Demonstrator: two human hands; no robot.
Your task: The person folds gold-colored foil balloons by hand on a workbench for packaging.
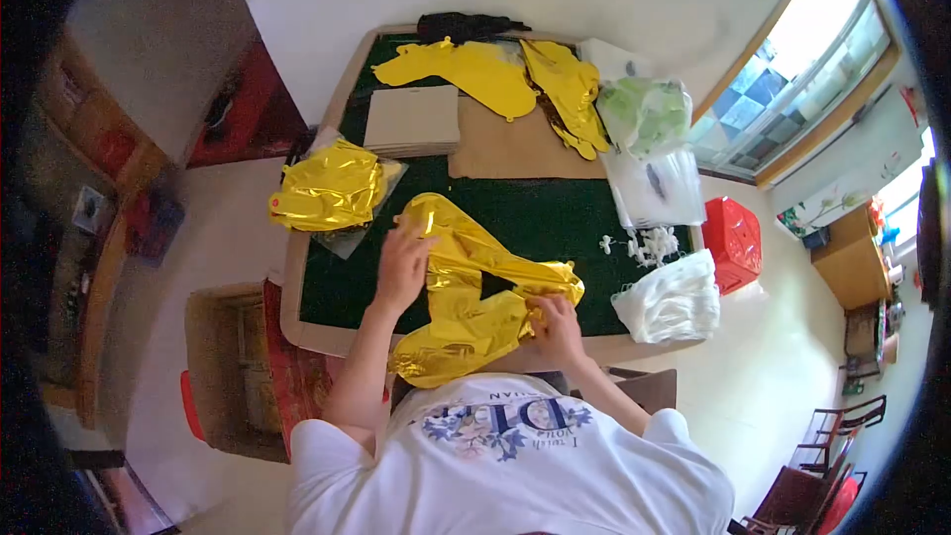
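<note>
A flat gold foil balloon lies on the green table top right in front of me, hanging a little over the near edge. My left hand rests on the balloon's upper left part, fingers spread over the foil. My right hand pinches the foil at the balloon's lower right edge.
A stack of gold foil balloons sits at the table's left edge. Yellow balloons lie at the far end beside grey cardboard sheets. Plastic bags and small white parts fill the right side. A red stool stands to the right.
</note>
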